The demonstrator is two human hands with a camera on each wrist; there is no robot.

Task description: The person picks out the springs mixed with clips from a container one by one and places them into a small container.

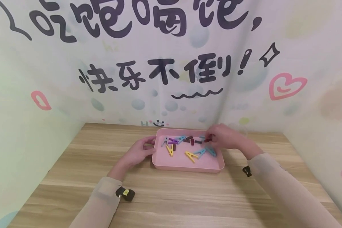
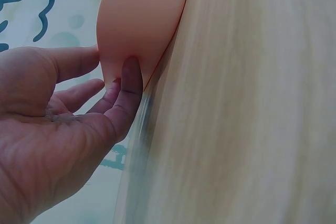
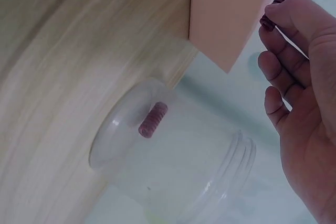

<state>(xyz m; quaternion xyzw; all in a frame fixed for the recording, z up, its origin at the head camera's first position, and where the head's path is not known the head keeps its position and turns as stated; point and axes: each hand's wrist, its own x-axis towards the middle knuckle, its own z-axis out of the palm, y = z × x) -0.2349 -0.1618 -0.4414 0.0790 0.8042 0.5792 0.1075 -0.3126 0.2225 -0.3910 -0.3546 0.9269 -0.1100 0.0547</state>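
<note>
Pale sleeves [image 1: 285, 193] w/ black wrist straps [image 1: 127, 194] are reaching fwd over the wood table [image 1: 188, 202]. L hand [image 2: 63, 129] is resting its spread, loosely bent fingers against the outer L end wall of the pink tray [image 1: 188, 169]. R hand [image 3: 310, 98] is pinching a dark red ridged piece [image 3: 268, 23] btwn thumb & index near the tray's far R corner; its other fingers are bending loosely. Tray's holding yellow clips [image 1: 170, 151], blue clips [image 1: 211, 151], a purple clip [image 1: 175, 141] & more dark bits [image 1: 192, 142]. Clear jar [image 3: 184, 166] is standing just beside the tray's R end, w/ 1 similar ridged piece [image 3: 153, 120] lying inside.
</note>
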